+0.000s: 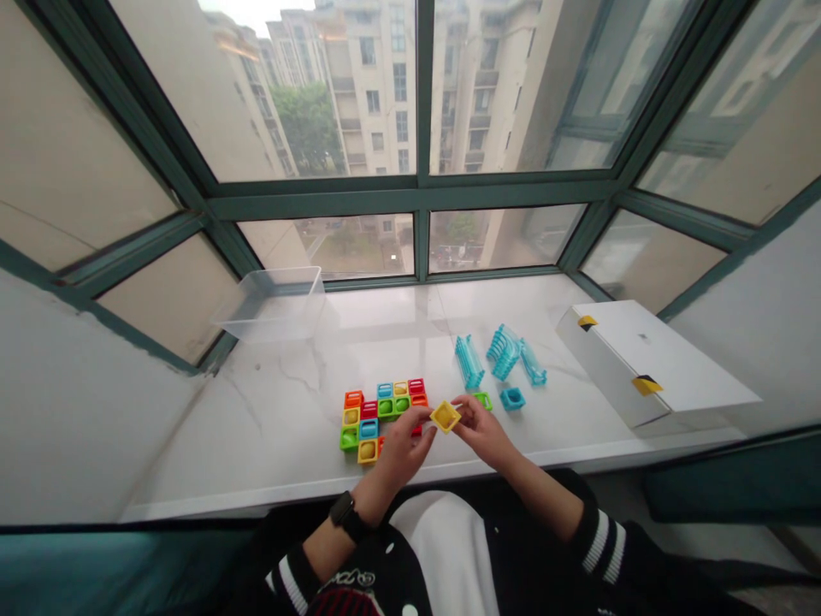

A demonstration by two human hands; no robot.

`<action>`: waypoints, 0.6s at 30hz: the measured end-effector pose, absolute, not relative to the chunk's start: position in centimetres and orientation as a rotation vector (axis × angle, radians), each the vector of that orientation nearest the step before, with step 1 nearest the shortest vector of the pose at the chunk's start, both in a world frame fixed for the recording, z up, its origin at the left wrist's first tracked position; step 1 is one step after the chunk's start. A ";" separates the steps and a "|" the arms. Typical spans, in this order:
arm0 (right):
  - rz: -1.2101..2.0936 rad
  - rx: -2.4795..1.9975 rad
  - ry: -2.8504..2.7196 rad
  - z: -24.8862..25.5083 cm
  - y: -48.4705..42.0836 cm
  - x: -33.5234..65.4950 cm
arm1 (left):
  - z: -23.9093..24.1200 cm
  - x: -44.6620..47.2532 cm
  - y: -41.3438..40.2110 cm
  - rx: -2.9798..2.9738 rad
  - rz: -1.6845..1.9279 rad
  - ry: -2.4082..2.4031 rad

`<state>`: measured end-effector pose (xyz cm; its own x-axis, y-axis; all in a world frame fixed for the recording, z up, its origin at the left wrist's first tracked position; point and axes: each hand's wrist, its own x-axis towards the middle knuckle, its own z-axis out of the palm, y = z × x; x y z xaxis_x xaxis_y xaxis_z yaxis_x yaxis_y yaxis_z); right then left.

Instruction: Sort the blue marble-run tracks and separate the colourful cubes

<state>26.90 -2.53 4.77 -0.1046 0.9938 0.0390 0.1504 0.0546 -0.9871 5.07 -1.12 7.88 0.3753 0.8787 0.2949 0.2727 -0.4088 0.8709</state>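
Note:
A yellow square toy block (445, 417) with a hollow top is held between both hands above the front of the sill. My left hand (408, 441) pinches its left corner, and my right hand (482, 429) grips the right one. Left of them lies a joined group of coloured blocks (386, 408) in red, orange, yellow, green and blue; my left hand hides part of it. Just beyond my right hand is a green block (483, 400), partly covered by the fingers. A blue square block (512, 399) rests a little farther right.
Several clear blue ribbed track pieces (504, 352) lie behind the blue block. A transparent plastic bin (275, 304) stands at the back left, by the window. On the right is a white box (660, 364) with yellow-and-black tabs. The marble sill (256, 445) ends at a front edge near my body.

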 end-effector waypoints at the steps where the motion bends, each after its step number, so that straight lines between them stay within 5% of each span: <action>1: 1.144 -1.245 -1.479 5.1 -2.7 27.0 | 7.9 5.1 -1.1 1.887 1.023 0.990; 9: 0.910 -1.185 -1.850 6.9 -3.9 28.1 | 7.1 5.0 -1.0 1.944 0.914 0.988; 18: 0.862 -1.468 -1.617 4.1 -5.6 35.7 | 3.3 -0.4 2.3 2.244 0.961 1.313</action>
<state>35.74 -5.55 4.09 -0.0364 0.9943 0.1001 0.4712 0.1054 -0.8757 -0.36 2.31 3.32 0.3341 0.8662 0.3715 0.6155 -0.4990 0.6100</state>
